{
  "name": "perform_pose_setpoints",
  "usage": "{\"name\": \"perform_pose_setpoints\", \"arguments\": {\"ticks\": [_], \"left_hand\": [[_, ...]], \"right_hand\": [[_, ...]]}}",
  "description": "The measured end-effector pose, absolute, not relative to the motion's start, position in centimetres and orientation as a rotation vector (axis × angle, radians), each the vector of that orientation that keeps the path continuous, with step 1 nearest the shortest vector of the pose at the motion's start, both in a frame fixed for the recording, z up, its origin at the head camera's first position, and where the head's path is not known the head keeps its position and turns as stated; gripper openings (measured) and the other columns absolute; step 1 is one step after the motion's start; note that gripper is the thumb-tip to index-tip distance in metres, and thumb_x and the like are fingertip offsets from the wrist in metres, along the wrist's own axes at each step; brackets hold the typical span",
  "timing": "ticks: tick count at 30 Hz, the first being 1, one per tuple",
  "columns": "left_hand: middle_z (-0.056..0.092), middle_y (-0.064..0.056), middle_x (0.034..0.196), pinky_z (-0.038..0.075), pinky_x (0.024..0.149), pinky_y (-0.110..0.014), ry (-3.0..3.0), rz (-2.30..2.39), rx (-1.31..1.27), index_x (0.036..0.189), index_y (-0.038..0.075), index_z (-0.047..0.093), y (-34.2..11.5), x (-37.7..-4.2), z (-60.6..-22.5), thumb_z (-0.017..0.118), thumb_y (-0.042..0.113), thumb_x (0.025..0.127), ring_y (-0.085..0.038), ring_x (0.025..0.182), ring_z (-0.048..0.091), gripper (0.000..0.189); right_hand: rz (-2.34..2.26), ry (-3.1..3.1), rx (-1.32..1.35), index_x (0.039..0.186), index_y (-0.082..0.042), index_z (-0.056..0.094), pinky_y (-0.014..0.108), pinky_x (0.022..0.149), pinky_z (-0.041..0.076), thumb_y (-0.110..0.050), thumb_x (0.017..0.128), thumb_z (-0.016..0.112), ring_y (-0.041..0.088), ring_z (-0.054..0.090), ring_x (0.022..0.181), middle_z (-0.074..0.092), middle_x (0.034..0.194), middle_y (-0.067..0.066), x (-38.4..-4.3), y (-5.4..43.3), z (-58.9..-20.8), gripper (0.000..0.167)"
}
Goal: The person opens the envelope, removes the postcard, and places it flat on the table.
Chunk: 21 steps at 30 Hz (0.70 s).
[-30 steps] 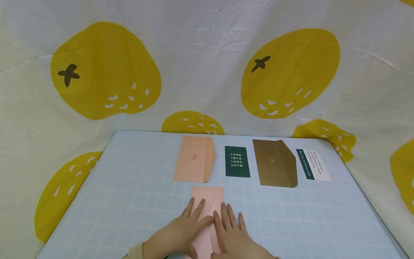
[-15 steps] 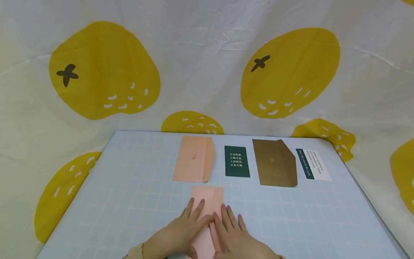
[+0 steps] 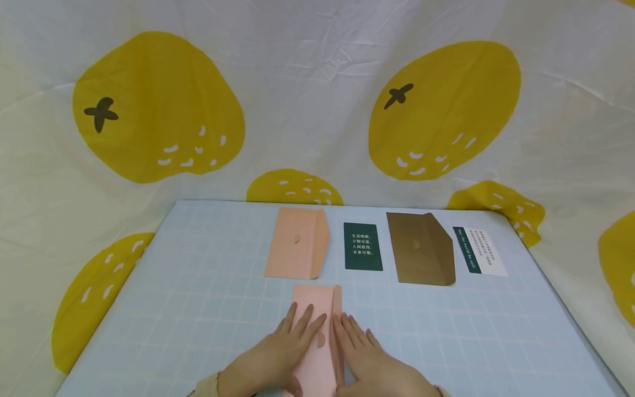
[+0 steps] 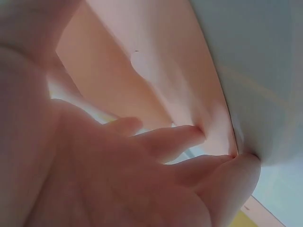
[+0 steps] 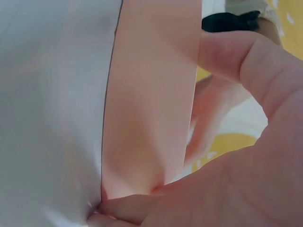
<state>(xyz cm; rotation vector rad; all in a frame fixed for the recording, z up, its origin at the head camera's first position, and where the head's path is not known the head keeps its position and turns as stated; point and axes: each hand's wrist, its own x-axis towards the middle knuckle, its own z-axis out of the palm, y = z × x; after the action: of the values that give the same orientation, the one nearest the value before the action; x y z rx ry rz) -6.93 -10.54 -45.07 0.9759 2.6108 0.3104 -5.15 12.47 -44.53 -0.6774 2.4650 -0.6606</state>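
Observation:
A pink envelope lies lengthwise at the front of the table, with a small rounded tab on its face. My left hand presses on its left part, fingers spread and straight. Along the right edge, the long flap is tilted up from the envelope's face. My right hand lies beside it with straight fingers, fingertips against the flap. In the right wrist view the thumb touches one edge of the flap, and the fingertips meet the table at its far end.
Behind the hands lie another pink envelope, a dark green card, a brown envelope and a white-and-green card. The blue gridded table meets a fruit-printed cloth at its back edge.
The flap has lifted off the envelope's face toward the right, uncovering the small tab. My right hand has shifted slightly right, and my left index finger has moved away from the flap's edge.

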Motion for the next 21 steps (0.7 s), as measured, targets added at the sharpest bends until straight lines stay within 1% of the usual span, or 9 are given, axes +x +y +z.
{"name": "perform_pose_setpoints", "arguments": {"ticks": [4, 7, 13, 21], "left_hand": [[0.012, -0.021, 0.163, 0.051, 0.091, -0.053, 2.6, 0.304, 0.966, 0.158, 0.021, 0.022, -10.5, -7.0, -45.0, 0.09, 0.045, 0.057, -0.055, 0.143, 0.014, 0.123], [0.012, -0.02, 0.163, 0.052, 0.09, -0.052, 2.598, 0.287, 0.973, 0.155, 0.024, 0.029, -10.6, -6.9, -45.0, 0.089, 0.045, 0.057, -0.054, 0.143, 0.014, 0.117], [0.011, -0.021, 0.163, 0.052, 0.089, -0.052, 2.597, 0.265, 1.008, 0.151, 0.025, 0.039, -10.6, -7.0, -44.9, 0.088, 0.045, 0.058, -0.055, 0.142, 0.016, 0.108], [0.011, -0.022, 0.163, 0.052, 0.091, -0.051, 2.602, 0.224, 1.031, 0.153, 0.026, 0.04, -10.6, -7.0, -45.0, 0.086, 0.048, 0.059, -0.055, 0.142, 0.015, 0.107]], "right_hand": [[-0.703, 2.429, -0.647, 0.158, -0.001, 0.009, 0.064, 0.112, 0.02, -0.046, 0.078, 0.074, 0.037, 0.014, 0.149, 0.014, 0.163, 0.019, -5.4, 12.7, -44.2, 0.113], [-0.73, 2.418, -0.648, 0.159, -0.003, 0.007, 0.062, 0.113, 0.018, -0.04, 0.081, 0.073, 0.035, 0.014, 0.15, 0.014, 0.163, 0.018, -5.5, 13.0, -43.9, 0.109], [-0.739, 2.446, -0.7, 0.158, 0.0, 0.007, 0.063, 0.114, 0.015, -0.039, 0.085, 0.071, 0.033, 0.016, 0.15, 0.013, 0.164, 0.016, -5.7, 13.6, -43.4, 0.105], [-0.744, 2.466, -0.713, 0.157, 0.0, 0.011, 0.064, 0.113, 0.014, -0.039, 0.083, 0.074, 0.034, 0.02, 0.149, 0.017, 0.163, 0.015, -6.1, 14.2, -42.9, 0.105]]}}
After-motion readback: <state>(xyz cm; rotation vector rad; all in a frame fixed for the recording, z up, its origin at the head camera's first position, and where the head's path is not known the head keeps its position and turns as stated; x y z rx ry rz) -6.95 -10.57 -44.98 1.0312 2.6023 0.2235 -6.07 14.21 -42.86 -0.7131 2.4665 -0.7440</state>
